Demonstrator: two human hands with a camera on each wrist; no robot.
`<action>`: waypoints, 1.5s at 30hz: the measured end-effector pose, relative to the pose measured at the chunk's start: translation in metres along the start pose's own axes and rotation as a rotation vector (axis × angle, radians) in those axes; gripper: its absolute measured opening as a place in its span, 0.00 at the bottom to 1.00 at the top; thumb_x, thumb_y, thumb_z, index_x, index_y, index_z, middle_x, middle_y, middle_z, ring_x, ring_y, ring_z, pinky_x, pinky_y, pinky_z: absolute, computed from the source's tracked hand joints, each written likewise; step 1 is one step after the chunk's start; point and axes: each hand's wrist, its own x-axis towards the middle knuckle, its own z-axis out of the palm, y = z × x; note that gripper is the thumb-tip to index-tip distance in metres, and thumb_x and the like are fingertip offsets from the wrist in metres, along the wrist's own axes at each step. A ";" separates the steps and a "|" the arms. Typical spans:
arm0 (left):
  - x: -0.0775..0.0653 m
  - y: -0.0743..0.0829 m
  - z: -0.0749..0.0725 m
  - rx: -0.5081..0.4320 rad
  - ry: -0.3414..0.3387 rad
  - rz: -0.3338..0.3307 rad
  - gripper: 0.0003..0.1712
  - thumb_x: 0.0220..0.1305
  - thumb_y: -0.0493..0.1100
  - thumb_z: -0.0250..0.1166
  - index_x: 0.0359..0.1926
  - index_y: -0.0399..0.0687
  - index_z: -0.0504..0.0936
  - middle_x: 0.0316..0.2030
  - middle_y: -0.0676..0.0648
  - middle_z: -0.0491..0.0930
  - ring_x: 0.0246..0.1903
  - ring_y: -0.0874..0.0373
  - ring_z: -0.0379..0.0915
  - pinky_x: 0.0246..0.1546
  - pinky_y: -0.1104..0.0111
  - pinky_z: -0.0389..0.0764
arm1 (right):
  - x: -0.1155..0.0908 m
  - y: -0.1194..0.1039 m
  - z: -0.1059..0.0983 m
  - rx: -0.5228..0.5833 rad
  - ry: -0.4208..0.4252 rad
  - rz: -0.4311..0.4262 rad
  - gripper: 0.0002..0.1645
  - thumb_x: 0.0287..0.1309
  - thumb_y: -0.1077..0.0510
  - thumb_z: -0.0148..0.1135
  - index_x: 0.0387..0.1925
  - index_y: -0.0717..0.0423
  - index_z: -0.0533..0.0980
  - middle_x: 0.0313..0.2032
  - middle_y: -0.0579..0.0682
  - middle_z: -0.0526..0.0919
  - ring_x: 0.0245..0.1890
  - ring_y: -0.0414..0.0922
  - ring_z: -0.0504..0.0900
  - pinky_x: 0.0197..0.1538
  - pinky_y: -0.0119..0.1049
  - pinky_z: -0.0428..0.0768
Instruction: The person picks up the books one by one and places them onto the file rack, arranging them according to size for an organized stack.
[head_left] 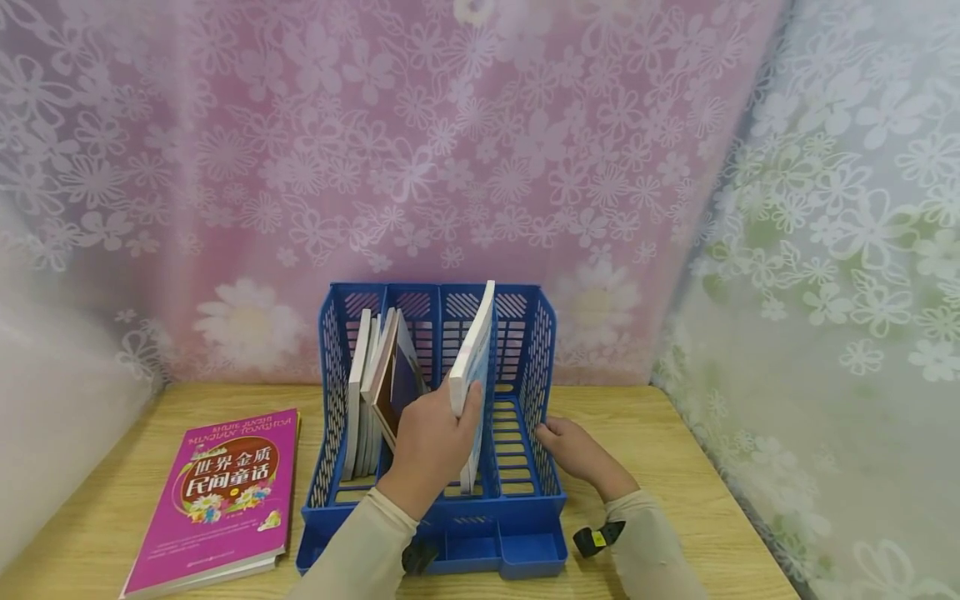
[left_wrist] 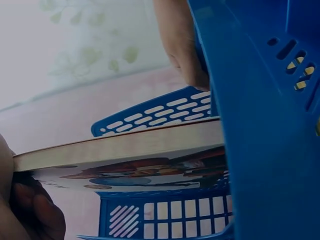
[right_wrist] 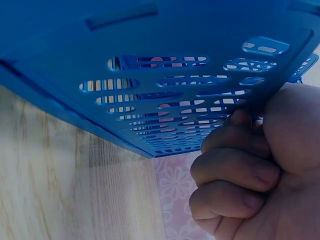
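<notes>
In the head view a blue book rack with several upright slots stands on the table. My left hand grips a white-edged book between thumb and fingers, its lower end down in a slot right of the middle and its top tilted right. The left wrist view has the same book reaching behind the rack's blue front, its illustrated cover partly in shadow. On the rack's right wall my right hand holds the edge; in the right wrist view its curled fingers lie against the slotted wall.
Several books lean in the left slots of the rack. A pink book lies flat on the wooden table left of the rack. Flowered curtains hang behind and to the right.
</notes>
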 end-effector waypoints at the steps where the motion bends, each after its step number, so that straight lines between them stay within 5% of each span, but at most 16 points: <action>1: 0.000 0.000 0.001 0.003 -0.006 -0.003 0.29 0.74 0.57 0.46 0.54 0.36 0.76 0.27 0.48 0.82 0.13 0.67 0.70 0.13 0.79 0.68 | 0.000 0.000 0.000 0.001 0.001 0.001 0.20 0.75 0.53 0.40 0.26 0.57 0.66 0.18 0.46 0.60 0.18 0.43 0.58 0.24 0.36 0.62; 21: 0.011 -0.014 0.021 0.087 -0.054 -0.086 0.27 0.74 0.57 0.47 0.56 0.40 0.76 0.30 0.47 0.83 0.20 0.58 0.77 0.19 0.68 0.75 | 0.003 0.002 -0.001 0.001 -0.010 0.005 0.21 0.75 0.52 0.39 0.28 0.59 0.68 0.19 0.46 0.61 0.19 0.43 0.59 0.25 0.37 0.63; 28: 0.013 -0.017 0.028 0.116 -0.045 -0.126 0.27 0.74 0.57 0.47 0.58 0.42 0.75 0.32 0.46 0.84 0.21 0.57 0.78 0.20 0.66 0.75 | 0.001 0.000 -0.002 -0.014 -0.011 0.022 0.22 0.75 0.50 0.38 0.42 0.60 0.75 0.26 0.48 0.68 0.31 0.45 0.69 0.35 0.41 0.67; 36: 0.013 -0.020 0.034 0.110 -0.086 -0.175 0.27 0.74 0.57 0.47 0.60 0.45 0.74 0.35 0.47 0.84 0.25 0.56 0.81 0.23 0.64 0.77 | 0.000 -0.003 -0.001 -0.001 -0.025 0.025 0.21 0.75 0.51 0.38 0.28 0.57 0.68 0.20 0.47 0.60 0.20 0.43 0.59 0.26 0.37 0.64; 45: 0.013 -0.025 0.039 0.120 -0.109 -0.172 0.25 0.74 0.56 0.48 0.62 0.49 0.72 0.30 0.49 0.83 0.20 0.61 0.75 0.20 0.67 0.73 | -0.003 -0.004 -0.003 0.006 -0.019 0.020 0.21 0.75 0.52 0.38 0.31 0.59 0.71 0.21 0.46 0.62 0.22 0.43 0.62 0.29 0.38 0.66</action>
